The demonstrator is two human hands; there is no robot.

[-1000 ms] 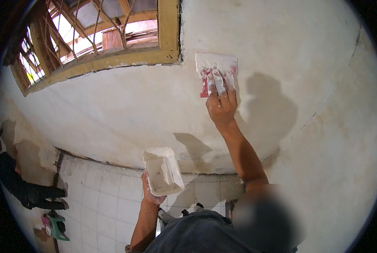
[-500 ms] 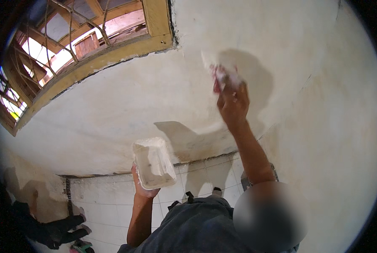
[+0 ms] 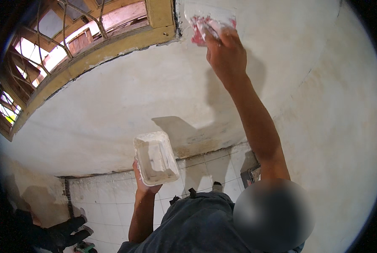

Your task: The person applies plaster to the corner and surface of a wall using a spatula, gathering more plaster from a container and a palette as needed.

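Note:
My right hand (image 3: 227, 55) is raised high against the pale wall (image 3: 146, 88), just right of the window's lower corner. Its fingers are closed around a flat red putty spreader (image 3: 199, 39) smeared with white putty. The spreader's edge lies against the wall, where a fresh white patch (image 3: 209, 8) shows. Lower down, my left hand (image 3: 145, 185) grips a white rectangular plastic tub (image 3: 171, 170) from its left side and underneath. The tub is tilted so that its inside shows, with whitish putty coating the walls and bottom.
A yellow wooden window frame (image 3: 161, 36) with bent metal bars fills the upper left. White floor tiles (image 3: 108, 206) meet the wall below. A dark box-like object (image 3: 251, 175) stands on the floor near my right arm. Another person (image 3: 57, 232) is at the lower left.
My right hand has moved up and slightly left with the spreader, leaving the middle of the wall. The left hand and tub have shifted only a little.

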